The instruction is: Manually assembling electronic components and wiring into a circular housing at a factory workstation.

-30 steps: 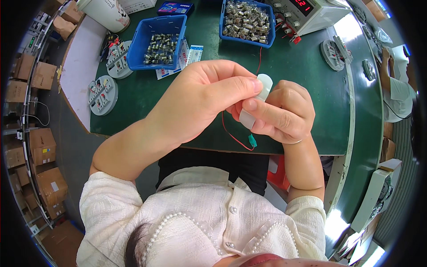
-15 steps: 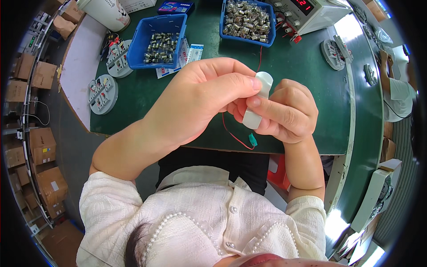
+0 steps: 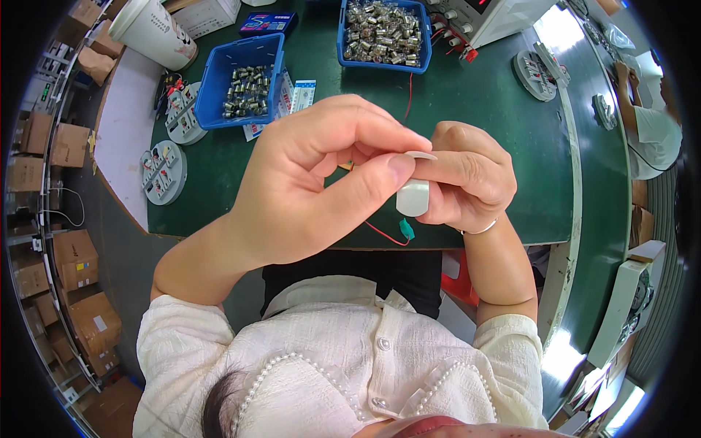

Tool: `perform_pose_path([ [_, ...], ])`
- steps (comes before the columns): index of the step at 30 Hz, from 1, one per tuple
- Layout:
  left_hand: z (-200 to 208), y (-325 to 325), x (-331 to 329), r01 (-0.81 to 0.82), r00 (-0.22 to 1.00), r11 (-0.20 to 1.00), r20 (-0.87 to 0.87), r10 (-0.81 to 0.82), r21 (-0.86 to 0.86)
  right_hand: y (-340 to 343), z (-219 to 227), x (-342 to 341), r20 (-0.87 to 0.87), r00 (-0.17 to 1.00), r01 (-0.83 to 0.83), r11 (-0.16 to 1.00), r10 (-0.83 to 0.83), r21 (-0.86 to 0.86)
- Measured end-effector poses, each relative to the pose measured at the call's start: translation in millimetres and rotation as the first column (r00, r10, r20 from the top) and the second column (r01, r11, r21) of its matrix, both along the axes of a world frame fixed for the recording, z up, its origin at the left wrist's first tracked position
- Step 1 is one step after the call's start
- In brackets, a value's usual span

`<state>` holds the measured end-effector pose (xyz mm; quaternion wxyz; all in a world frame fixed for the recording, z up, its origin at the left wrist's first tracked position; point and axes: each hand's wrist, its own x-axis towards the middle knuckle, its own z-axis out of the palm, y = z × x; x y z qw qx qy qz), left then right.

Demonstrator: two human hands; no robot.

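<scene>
Just above the near side of the green worktable [image 3: 504,212], I hold a white strip with a rounded end [image 3: 413,198]. My left hand [image 3: 307,182] pinches its upper end between thumb and fingers; that end is bent over and seen nearly edge-on. My right hand [image 3: 475,171] is closed round the strip, and the lower end sticks out below its index finger. The fingers hide the strip's middle. Beneath the hands, a red wire with a green-covered clip [image 3: 406,228] lies at the table's front edge.
Two blue bins, one with several small metal bulb-like parts [image 3: 204,91], one heaped with them [image 3: 347,66], stand at the back. A power supply [image 3: 504,22] is back right. Round white wired boards [image 3: 163,174] lie left. Another person [image 3: 653,135] sits at far right.
The strip's upper end, upright before, is now folded over under my left thumb. My left hand has shifted slightly left and down. The whole view has shifted a little.
</scene>
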<state>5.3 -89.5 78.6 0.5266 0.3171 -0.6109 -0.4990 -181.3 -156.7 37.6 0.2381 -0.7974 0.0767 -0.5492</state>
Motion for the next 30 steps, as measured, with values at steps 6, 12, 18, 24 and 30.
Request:
perform_pose_path([
  [6, 1, -4, 7, 0.031, 0.989, 0.99, 0.147, -0.01, -0.14, -3, -1, -7, -0.041, 0.995, -0.093, 0.995, 0.095, 0.045],
  [12, 5, -15, 13, 0.097, 0.902, 0.898, 0.419, 0.102, -0.429, -3, 5, -9, 0.004, 0.986, -0.162, 0.961, 0.166, 0.224],
  [18, -6, -23, 9, 0.091, 0.859, 0.757, 0.435, 0.269, -0.648, -1, 5, -10, 0.003, 0.991, -0.127, 0.959, 0.131, 0.255],
  [24, -6, -22, 15, 0.14, 0.704, 0.526, 0.458, 0.543, -0.839, -2, 2, -3, 0.058, 0.984, -0.176, 0.94, 0.166, 0.293],
  [30, -8, -19, 17, 0.141, 0.675, 0.471, 0.432, 0.598, -0.871, 2, -2, 0, 0.115, 0.967, -0.256, 0.867, 0.228, 0.428],
])
